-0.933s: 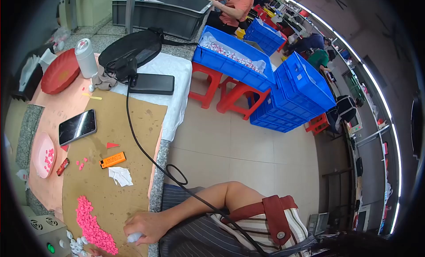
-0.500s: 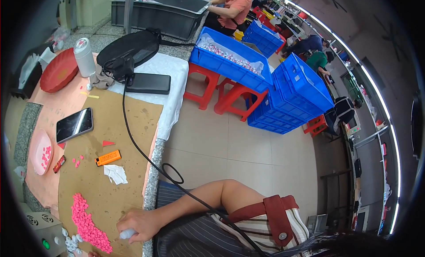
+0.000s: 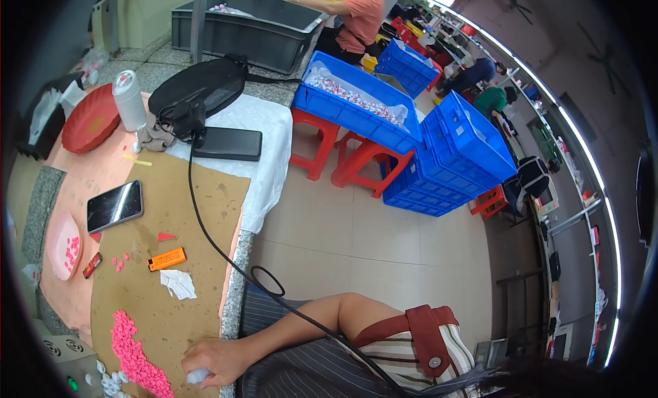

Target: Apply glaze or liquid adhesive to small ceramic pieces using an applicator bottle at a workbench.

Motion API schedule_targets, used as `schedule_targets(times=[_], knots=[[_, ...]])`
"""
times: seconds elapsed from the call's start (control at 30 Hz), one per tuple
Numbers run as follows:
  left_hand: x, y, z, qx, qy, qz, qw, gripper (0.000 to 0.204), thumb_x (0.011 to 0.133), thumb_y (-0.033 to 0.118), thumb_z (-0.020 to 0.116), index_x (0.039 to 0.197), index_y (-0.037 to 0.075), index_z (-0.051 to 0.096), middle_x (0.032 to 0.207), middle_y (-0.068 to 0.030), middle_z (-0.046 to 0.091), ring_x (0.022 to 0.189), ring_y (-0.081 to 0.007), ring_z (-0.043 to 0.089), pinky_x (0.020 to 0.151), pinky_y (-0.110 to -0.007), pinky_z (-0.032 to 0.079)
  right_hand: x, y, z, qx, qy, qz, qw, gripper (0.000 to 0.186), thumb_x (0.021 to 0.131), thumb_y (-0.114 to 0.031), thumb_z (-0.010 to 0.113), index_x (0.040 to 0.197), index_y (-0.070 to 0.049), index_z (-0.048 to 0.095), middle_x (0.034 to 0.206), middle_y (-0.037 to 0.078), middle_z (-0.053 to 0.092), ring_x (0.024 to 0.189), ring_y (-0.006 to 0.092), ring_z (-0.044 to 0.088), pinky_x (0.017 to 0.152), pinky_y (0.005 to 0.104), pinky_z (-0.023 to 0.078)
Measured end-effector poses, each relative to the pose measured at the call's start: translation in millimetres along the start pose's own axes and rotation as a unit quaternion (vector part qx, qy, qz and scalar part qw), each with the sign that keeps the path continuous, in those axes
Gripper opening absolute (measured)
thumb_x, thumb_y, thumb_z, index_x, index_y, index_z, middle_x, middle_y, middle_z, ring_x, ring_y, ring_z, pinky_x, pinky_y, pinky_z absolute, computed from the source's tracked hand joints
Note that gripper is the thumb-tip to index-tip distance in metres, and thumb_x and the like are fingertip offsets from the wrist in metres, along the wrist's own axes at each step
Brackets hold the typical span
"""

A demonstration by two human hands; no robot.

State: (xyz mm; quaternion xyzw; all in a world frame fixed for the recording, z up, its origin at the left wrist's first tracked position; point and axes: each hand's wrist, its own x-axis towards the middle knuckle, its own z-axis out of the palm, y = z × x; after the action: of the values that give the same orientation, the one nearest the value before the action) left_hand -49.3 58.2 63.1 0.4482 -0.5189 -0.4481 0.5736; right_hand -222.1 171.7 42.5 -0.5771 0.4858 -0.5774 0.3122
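Low in the picture, my right hand (image 3: 218, 360) is closed around a small pale bottle (image 3: 198, 376) with a thin tip that points left. Just left of that hand lies a long heap of small pink pieces (image 3: 137, 357) on the brown sheet (image 3: 199, 213). Beside the heap, at the lower left, sit several small white rounded pieces (image 3: 112, 383). My left hand is out of the picture.
On the bench are an orange lighter-shaped thing (image 3: 166, 259), crumpled white paper (image 3: 178, 284), a phone (image 3: 115, 206) and a pink dish (image 3: 64, 246). A black cable (image 3: 212, 227) crosses my right arm. Blue crates (image 3: 356, 96) stand on red stools; several people work beyond.
The view has shifted slightly, so the bench things sit lower. A sliver of a fingertip at the lower edge has gone out of view. My right hand keeps its hold on the bottle.
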Motion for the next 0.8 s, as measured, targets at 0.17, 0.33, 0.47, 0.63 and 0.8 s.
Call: schedule_targets(times=[0.17,0.33,0.47,0.63,0.8], knots=[[-5.0,13.3,10.2,0.081,0.017,-0.021,0.996,0.023,0.089,0.008,0.056,0.108,-0.006,0.056,0.092,-0.0129,0.061,0.079,-0.0199,0.055,0.073,-0.031,0.047,-1.2,-5.4,-1.4,-0.015,-0.009,0.019,1.000,0.031,0.062,-0.011,0.072,0.080,-0.001,0.049,0.074,0.017,0.053,0.078,0.0388,0.055,0.066,0.0450,0.041],[-6.1,8.5,11.7,0.121,0.037,0.015,0.992,0.022,0.085,0.007,0.061,0.101,-0.007,0.058,0.088,-0.0131,0.062,0.075,-0.0187,0.055,0.070,-0.029,0.047,-6.4,-3.6,-3.6,0.012,0.025,-0.040,0.999,0.022,0.069,-0.005,0.070,0.078,-0.003,0.050,0.074,0.011,0.053,0.072,0.0322,0.055,0.061,0.0398,0.041],[22.8,-40.9,3.4,-0.395,-0.208,0.208,0.871,0.020,0.085,0.006,0.062,0.099,-0.007,0.059,0.085,-0.0125,0.062,0.074,-0.0185,0.055,0.069,-0.028,0.047,-14.3,-10.9,-6.9,0.054,0.043,-0.082,0.994,0.017,0.072,-0.004,0.068,0.076,-0.003,0.051,0.072,0.011,0.052,0.070,0.0312,0.055,0.061,0.0384,0.041],[-5.3,10.1,17.4,-0.023,-0.003,0.006,1.000,0.021,0.083,0.005,0.063,0.099,-0.008,0.059,0.087,-0.0135,0.064,0.076,-0.0190,0.057,0.071,-0.029,0.048,-55.5,-16.8,-14.4,0.108,0.000,-0.056,0.993,0.009,0.076,-0.001,0.062,0.077,-0.001,0.053,0.073,0.011,0.055,0.068,0.0301,0.054,0.060,0.0384,0.041],[-1.7,6.6,14.2,-0.025,0.012,0.053,0.998,0.026,0.080,0.004,0.066,0.102,-0.008,0.058,0.093,-0.0151,0.064,0.083,-0.0209,0.059,0.077,-0.031,0.048,-108.6,-7.8,-36.6,0.088,-0.027,0.035,0.995,0.010,0.074,0.003,0.056,0.084,0.001,0.057,0.077,0.010,0.058,0.070,0.0297,0.055,0.064,0.0367,0.044]])
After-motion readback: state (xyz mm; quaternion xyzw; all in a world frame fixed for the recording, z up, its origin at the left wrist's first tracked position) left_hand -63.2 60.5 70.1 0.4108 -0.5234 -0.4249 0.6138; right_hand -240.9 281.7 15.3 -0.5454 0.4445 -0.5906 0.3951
